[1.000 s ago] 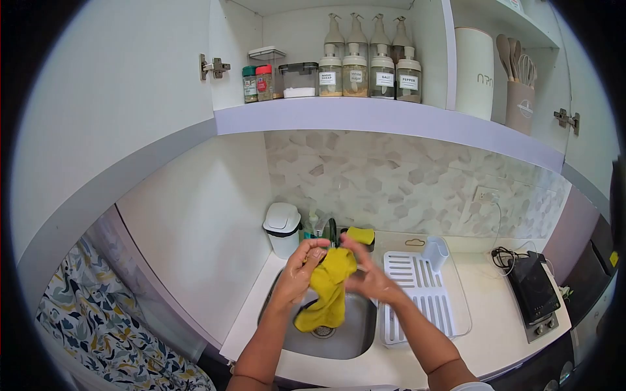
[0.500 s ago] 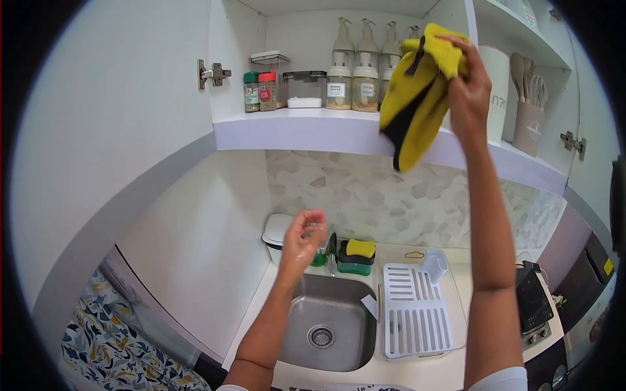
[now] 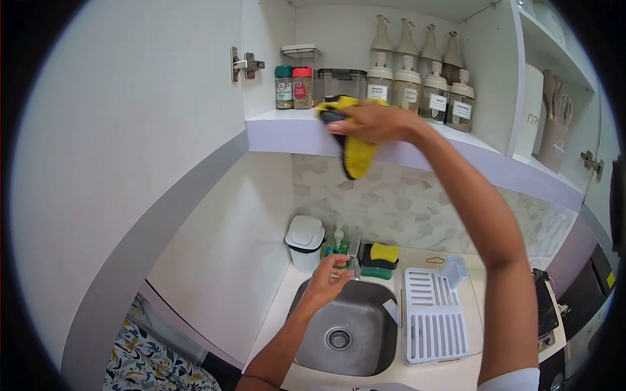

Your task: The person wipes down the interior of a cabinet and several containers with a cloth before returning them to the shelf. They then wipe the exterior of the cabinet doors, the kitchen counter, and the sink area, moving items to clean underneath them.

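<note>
A yellow and black cloth (image 3: 358, 155) hangs from my right hand (image 3: 378, 122), which presses it against the front edge of the cabinet shelf (image 3: 287, 135), below the small spice jars (image 3: 302, 88). Part of the cloth dangles under the shelf edge, slightly blurred. Low over the back left of the steel sink (image 3: 319, 348), my left hand (image 3: 327, 281) is near the faucet (image 3: 354, 260), fingers apart and slightly curled, holding nothing.
Labelled jars (image 3: 433, 99) and pump bottles stand on the shelf. A lidded white bin (image 3: 305, 242) is left of the faucet. A yellow sponge (image 3: 384, 253) tops a green holder. Right of the sink lies a white dish rack (image 3: 435, 313). Cabinet doors (image 3: 150, 130) stand open.
From both hands over the sink, the cloth rose in my right hand to the upper right, then moved left to the shelf edge. My left hand let go and lowered near the faucet.
</note>
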Demonstrator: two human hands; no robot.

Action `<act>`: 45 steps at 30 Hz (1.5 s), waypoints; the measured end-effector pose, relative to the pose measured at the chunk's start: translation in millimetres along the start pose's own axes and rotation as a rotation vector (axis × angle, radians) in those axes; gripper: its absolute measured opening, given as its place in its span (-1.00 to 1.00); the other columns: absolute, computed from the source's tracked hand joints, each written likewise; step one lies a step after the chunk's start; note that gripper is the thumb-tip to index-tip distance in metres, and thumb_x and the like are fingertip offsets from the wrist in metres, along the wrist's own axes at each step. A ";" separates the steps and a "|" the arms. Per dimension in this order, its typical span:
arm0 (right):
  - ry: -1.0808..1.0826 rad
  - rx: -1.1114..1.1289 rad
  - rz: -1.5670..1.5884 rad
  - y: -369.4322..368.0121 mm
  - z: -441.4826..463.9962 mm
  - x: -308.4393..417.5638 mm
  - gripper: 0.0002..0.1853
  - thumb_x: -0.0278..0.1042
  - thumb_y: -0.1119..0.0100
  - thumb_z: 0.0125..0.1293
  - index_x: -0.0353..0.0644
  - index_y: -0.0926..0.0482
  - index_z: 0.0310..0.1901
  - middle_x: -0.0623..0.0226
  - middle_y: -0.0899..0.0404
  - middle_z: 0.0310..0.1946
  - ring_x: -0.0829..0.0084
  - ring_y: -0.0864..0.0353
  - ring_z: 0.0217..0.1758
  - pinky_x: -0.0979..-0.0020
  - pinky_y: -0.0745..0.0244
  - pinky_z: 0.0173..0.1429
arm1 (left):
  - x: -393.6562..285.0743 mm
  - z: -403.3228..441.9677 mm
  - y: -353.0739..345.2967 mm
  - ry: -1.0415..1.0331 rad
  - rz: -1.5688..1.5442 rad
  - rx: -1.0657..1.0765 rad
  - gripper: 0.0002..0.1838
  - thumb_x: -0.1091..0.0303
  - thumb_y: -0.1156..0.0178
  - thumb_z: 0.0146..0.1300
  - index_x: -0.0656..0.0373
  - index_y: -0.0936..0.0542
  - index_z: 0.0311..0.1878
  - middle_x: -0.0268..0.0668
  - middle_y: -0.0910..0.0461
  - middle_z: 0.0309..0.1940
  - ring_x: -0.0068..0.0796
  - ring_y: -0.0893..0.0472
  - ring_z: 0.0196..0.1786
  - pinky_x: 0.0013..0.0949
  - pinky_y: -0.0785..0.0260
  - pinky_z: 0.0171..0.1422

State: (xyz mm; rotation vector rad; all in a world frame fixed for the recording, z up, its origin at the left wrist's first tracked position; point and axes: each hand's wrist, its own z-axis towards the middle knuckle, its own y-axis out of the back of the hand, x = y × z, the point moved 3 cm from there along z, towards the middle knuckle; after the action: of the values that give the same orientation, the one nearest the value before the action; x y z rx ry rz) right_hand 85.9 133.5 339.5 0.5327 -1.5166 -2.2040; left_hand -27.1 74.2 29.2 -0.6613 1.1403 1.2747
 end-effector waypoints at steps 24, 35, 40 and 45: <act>-0.383 -0.723 -0.547 13.4 -172.3 -75.7 -0.50 0.17 -0.02 0.24 -0.16 -0.61 -0.15 0.14 -0.47 -0.15 0.10 -0.44 -0.06 0.08 -0.28 0.05 | -95.2 20.9 19.2 -0.240 -0.038 0.438 -0.76 0.30 -0.20 0.24 0.24 -0.52 -0.11 -0.30 -0.56 -0.26 -0.54 -0.56 -0.22 -0.43 -0.44 -0.15; -0.156 -0.569 -0.386 -10.7 -109.7 -37.4 -0.58 0.07 0.03 0.30 0.02 -0.48 0.07 0.30 -0.44 0.02 0.05 -0.35 0.12 -0.02 -0.17 0.11 | -307.7 322.5 36.0 -0.663 0.780 -0.501 -0.59 0.19 -0.16 0.11 0.35 -0.57 -0.11 -0.02 -0.60 -0.21 -0.21 -0.60 -0.19 -0.25 -0.47 -0.09; -0.194 -0.773 -0.467 -1.1 -161.3 -72.3 -0.60 0.11 -0.08 0.22 -0.02 -0.57 -0.10 0.32 -0.48 -0.07 0.13 -0.38 0.03 0.06 -0.21 0.05 | -305.3 359.5 30.7 -0.505 0.768 -0.541 -0.53 0.10 -0.33 -0.03 0.37 -0.62 -0.25 -0.11 -0.64 -0.43 -0.35 -0.62 -0.44 -0.36 -0.44 -0.33; -0.150 -0.894 -0.485 -0.3 -179.6 -96.7 -0.58 0.15 -0.05 0.22 -0.02 -0.57 -0.12 0.31 -0.50 -0.14 0.16 -0.39 -0.03 0.09 -0.24 -0.01 | -303.5 362.3 37.7 -0.472 0.553 -0.427 -0.52 -0.02 -0.39 -0.14 0.33 -0.64 -0.52 -0.19 -0.60 -0.56 -0.40 -0.55 -0.51 -0.37 -0.36 -0.40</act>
State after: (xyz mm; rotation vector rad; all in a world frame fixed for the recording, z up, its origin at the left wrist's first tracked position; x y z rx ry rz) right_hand 261.8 44.7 286.7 0.4544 -0.3248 -3.0140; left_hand 69.1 288.3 441.1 -0.3159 0.6734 2.0535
